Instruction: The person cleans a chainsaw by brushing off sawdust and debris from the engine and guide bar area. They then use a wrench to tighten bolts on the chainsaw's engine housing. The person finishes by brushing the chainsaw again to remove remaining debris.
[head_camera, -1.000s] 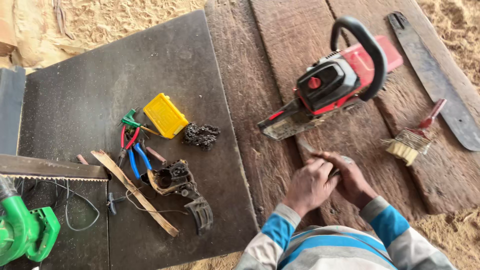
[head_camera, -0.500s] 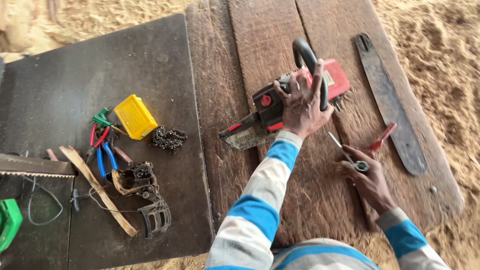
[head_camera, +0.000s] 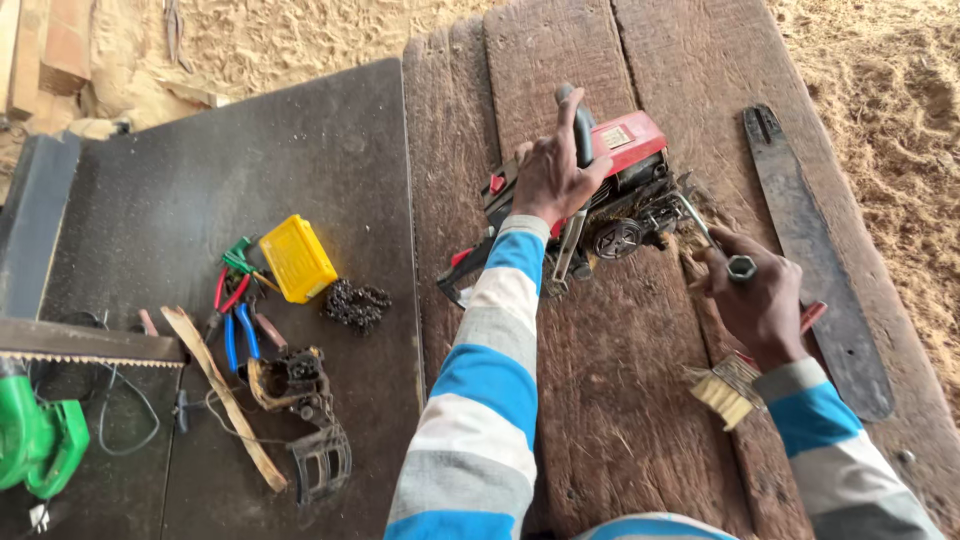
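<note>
Guide bar (head_camera: 815, 260) far right, brush (head_camera: 727, 388) under my wrist. L hand (head_camera: 553, 175) grips red chainsaw (head_camera: 590, 190) handle upper centre; R hand (head_camera: 757, 295) clamps socket wrench (head_camera: 715, 245) at its side.

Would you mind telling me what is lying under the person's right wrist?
A pale-bristled paintbrush lies on the wooden planks under the right hand's wrist. Its red handle pokes out beyond; the middle is covered.

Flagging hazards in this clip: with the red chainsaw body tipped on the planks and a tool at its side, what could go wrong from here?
1. The left hand alone steadies the tilted chainsaw body; it could roll on the planks.
2. The socket wrench in the right hand might slip near the exposed sprocket side.
3. The right sleeve lies over the brush and could knock it off.
</note>
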